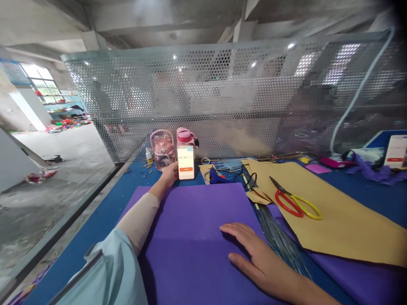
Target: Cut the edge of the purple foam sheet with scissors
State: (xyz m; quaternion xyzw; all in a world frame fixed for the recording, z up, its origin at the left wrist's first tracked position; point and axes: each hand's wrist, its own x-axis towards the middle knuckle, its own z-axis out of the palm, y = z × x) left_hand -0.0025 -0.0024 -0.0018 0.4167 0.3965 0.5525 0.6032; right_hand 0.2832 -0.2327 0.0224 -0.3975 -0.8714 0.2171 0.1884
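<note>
Phone (186,164), lit timer screen, centre of frame, gripped at its left edge by left hand (170,174). Purple sheet (197,216), lower centre, on blue desk (101,216); right hand (260,259) open over its right side, contact unclear. Scissors (290,196), red and yellow handles, right of frame, on brown paper (343,216).

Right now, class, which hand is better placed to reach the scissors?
Probably the right hand: it is open and nearer the scissors, while the left hand is at the phone.
</note>
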